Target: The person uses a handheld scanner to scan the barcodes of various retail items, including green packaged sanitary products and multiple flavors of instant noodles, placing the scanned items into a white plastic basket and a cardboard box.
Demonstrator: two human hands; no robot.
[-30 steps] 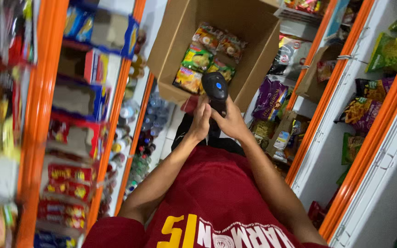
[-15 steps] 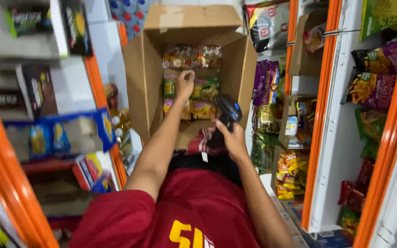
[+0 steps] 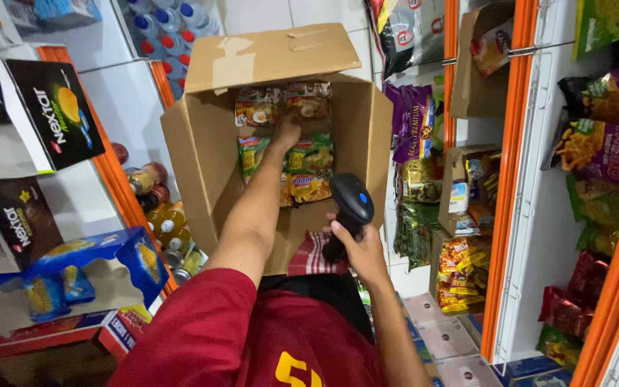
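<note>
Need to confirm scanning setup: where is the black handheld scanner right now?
In the head view, the black handheld scanner is in the right hand, at the open cardboard box's near right edge.

Matt brown cardboard is seen on the box (image 3: 202, 154), glossy plastic film on the noodle packets (image 3: 308, 161), smooth black plastic on the scanner (image 3: 351, 204)
</note>
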